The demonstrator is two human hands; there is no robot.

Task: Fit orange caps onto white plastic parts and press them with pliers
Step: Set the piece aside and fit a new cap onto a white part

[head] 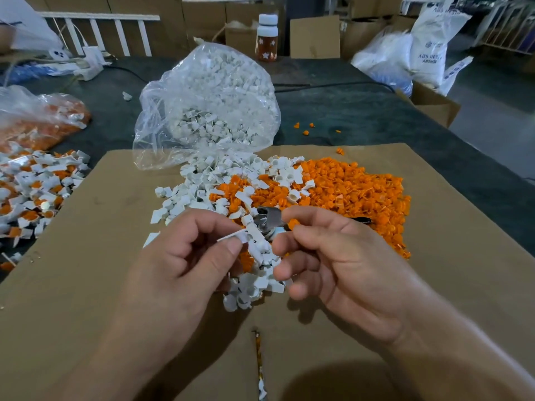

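My left hand (191, 256) pinches a white plastic part (236, 236) between thumb and forefinger, above the cardboard sheet (86, 256). My right hand (333, 256) pinches an orange cap (293, 224) at its fingertips, a short gap to the right of the white part. Metal pliers (267, 219) lie on the heap just behind the fingers, their dark handle (362, 219) poking out past my right hand. A pile of loose white parts (208, 183) and a pile of orange caps (356, 192) spread across the cardboard beyond both hands.
An open clear bag of white parts (214, 102) stands behind the piles. At the left lie a heap of assembled pieces (34, 189) and a bag of orange caps (40, 120). A bottle (267, 37), boxes and white sacks (417, 53) are at the back.
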